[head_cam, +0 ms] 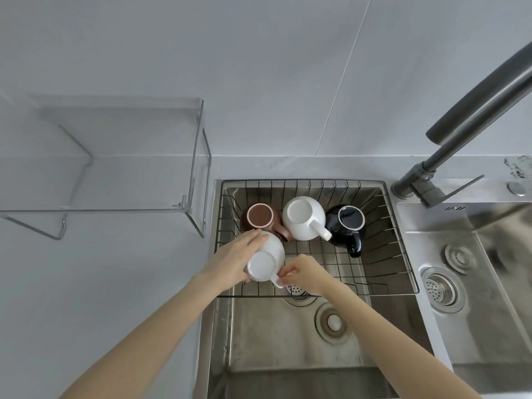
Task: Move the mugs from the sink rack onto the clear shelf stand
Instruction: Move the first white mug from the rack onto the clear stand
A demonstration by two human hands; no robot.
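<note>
Several mugs lie upside down in the wire sink rack [383, 226]. A brown mug [260, 216], a white mug [302, 218] and a black mug [348, 223] stand in a row at the back. Nearer, at the rack's front left, a second white mug [266, 262] is tilted. My left hand [234, 259] wraps around its left side. My right hand [305, 273] pinches its handle. The clear shelf stand [115, 156] sits on the counter to the left, with nothing on it.
A dark faucet [472, 116] arches in from the right above the sink. The steel sink basin [288, 341] lies under the rack, with a second basin [472, 269] to its right. The grey counter [86, 283] extends left, a tiled wall behind.
</note>
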